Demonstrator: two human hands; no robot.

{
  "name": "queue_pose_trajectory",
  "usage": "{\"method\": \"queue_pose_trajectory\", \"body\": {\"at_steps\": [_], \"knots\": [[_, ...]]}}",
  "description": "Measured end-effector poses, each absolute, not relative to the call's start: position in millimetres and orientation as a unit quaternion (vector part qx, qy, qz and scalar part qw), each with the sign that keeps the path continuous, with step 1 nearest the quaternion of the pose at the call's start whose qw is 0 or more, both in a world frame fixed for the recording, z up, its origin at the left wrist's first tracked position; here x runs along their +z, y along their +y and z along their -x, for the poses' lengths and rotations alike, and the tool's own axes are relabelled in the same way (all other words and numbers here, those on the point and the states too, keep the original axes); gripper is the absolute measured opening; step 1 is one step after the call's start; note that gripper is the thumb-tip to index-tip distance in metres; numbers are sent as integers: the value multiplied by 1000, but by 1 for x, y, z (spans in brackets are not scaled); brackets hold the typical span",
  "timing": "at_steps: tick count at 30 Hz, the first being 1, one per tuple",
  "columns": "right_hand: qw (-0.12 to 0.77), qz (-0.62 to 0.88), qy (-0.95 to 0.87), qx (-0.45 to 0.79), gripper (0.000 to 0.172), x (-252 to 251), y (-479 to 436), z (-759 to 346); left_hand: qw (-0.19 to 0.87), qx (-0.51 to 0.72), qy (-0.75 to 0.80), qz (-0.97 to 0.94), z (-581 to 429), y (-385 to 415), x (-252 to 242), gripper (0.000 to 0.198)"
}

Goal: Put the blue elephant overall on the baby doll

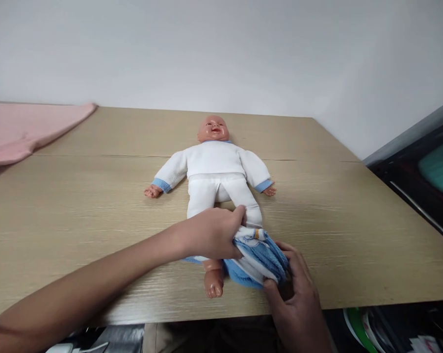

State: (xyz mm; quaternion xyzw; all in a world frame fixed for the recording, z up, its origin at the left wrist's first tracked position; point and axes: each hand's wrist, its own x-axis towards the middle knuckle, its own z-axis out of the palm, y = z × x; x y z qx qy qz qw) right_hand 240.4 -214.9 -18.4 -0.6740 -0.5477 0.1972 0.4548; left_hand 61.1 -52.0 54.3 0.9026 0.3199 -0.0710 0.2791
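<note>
A baby doll (217,159) in a white top with blue cuffs lies on its back, head toward the wall. One bare foot (214,284) shows below my left wrist; the other foot is hidden. A bunched blue-and-white terry garment (260,257) is gathered at the lower end of the doll's leg on the right. My left hand (217,233) reaches across the doll's legs and pinches the garment's upper edge. From the right, my right hand (298,289) grips its lower edge between thumb and fingers.
The doll lies on a light wooden table (96,206) with a seam across it. A pink cloth (30,130) is spread at the far left. Along the right side stands a dark object with something teal (440,164). Various items sit below the table's front edge.
</note>
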Motion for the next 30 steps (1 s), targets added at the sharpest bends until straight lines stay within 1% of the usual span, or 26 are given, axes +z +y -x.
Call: {"method": "queue_pose_trajectory", "body": {"at_steps": [2, 6, 8, 13, 17, 20, 25, 30], "knots": [[479, 670, -513, 239, 32, -18, -215, -237, 291, -67, 321, -899, -60, -52, 55, 57], [517, 664, -438, 317, 19, -15, -214, -231, 302, -59, 325, -894, -59, -51, 55, 56], [533, 657, -413, 337, 16, -14, -213, -228, 307, -59, 329, -891, -59, -50, 54, 56], [557, 652, -378, 349, 18, -13, -207, -226, 319, -64, 331, -886, -58, -48, 52, 63], [556, 654, -380, 346, 18, -15, -205, -227, 329, -67, 335, -880, -58, -46, 51, 63], [562, 643, -377, 357, 22, -17, -204, -229, 340, -61, 332, -878, -57, -44, 50, 63], [563, 638, -376, 368, 30, -16, -198, -231, 389, -48, 333, -858, -54, -38, 50, 59], [542, 661, -380, 353, 25, -13, -196, -229, 423, -29, 336, -841, -53, -36, 51, 55]]}}
